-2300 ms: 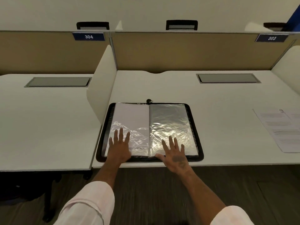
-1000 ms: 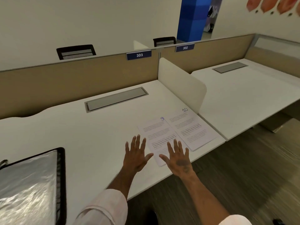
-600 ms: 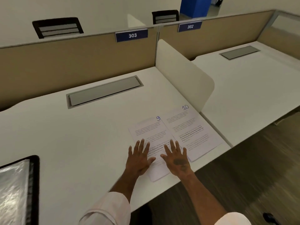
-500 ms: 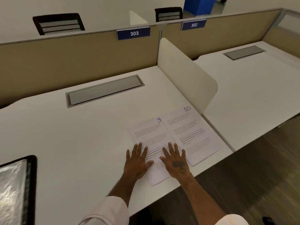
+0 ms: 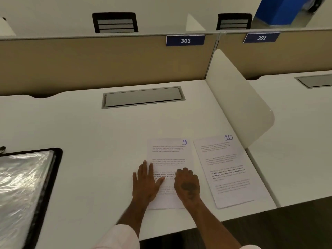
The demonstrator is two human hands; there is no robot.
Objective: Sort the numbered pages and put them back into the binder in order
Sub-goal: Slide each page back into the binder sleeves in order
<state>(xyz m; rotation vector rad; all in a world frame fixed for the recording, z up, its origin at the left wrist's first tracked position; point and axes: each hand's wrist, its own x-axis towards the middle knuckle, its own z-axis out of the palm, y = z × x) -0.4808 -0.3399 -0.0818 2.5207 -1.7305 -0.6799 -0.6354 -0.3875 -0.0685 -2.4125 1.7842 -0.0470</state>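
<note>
L hand (image 5: 145, 184) is pressing flat on white printed sheet marked 9 (image 5: 168, 157); R hand (image 5: 186, 186) is curling on it, grip unclear. Likely pickup step; next needs edge lifted, sheet carried to black clear-sleeved binder (image 5: 48, 180).

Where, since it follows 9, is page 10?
Head view: page 10 lies flat at the desk's right end, between page 9 and the white divider.

On the white desk (image 5: 89, 133), the left hand (image 5: 146, 182) lies flat across the left edge of page 9 (image 5: 168, 153), the right hand (image 5: 186, 186) rests on it with fingers bent, page 10 (image 5: 228, 173) lies just beside, and the open binder (image 5: 27, 186) lies well apart at left.
</note>
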